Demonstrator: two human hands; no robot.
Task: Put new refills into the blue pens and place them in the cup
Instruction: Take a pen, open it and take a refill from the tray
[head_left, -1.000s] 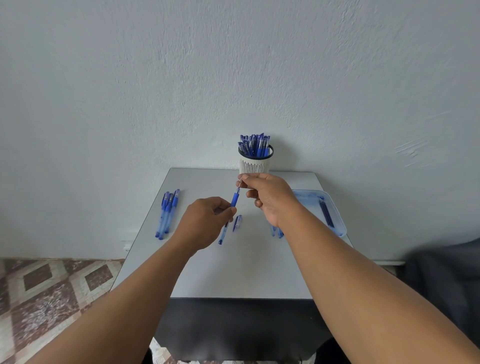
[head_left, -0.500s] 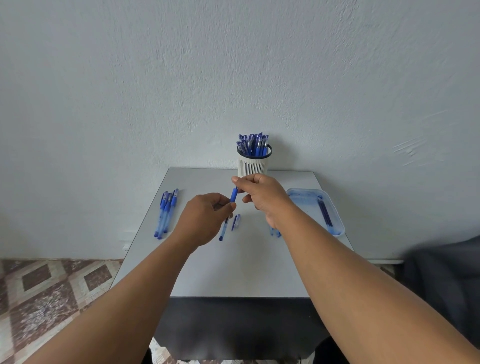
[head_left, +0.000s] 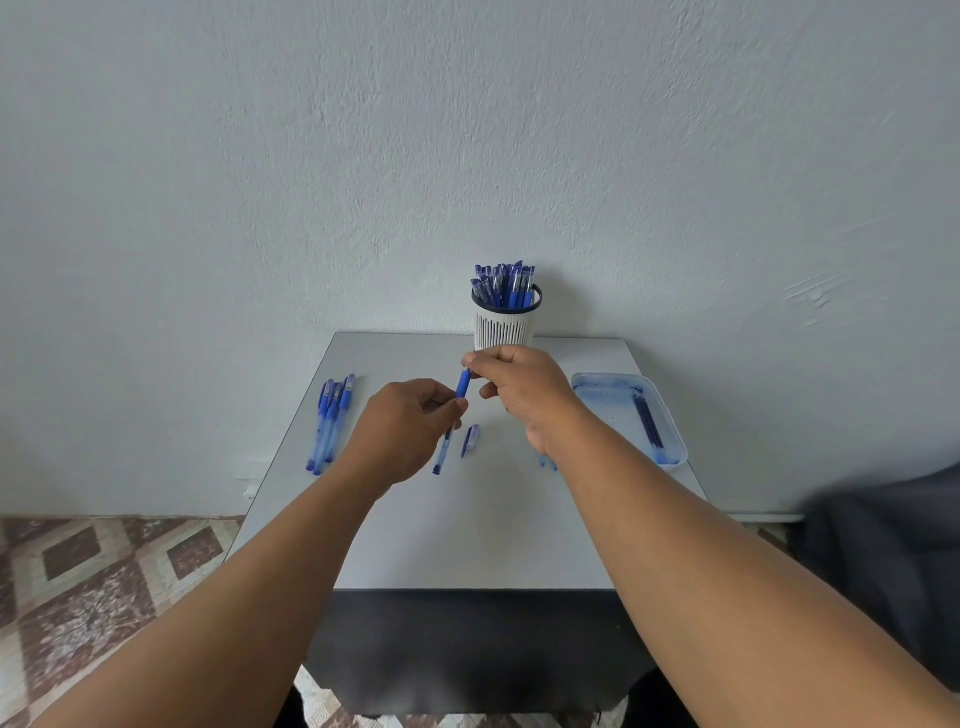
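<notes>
Pen in hand: we see the left hand (head_left: 410, 428) pinching a slim blue plastic pen (head_left: 453, 420) at its middle, tilted, steadying the barrel
Right hand (head_left: 522, 387): fingertips pinched on the pen's top end, likely seating the refill
Cap: small blue pen cap (head_left: 470, 440) lying on the grey table (head_left: 467, 525), off so the pen stays open
Cup: white slotted cup (head_left: 505, 325) at the far edge, full of pens
Waiting pens: blue pens (head_left: 330, 423) lined up at left
Refills: dark refills (head_left: 647, 423) in a blue tray (head_left: 672, 457) at right

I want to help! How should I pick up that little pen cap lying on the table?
Pinch the cap across its thin sides, coming straight down from above. It lies flat and alone on the table, beside the pen, so nothing blocks your fingers.
</notes>
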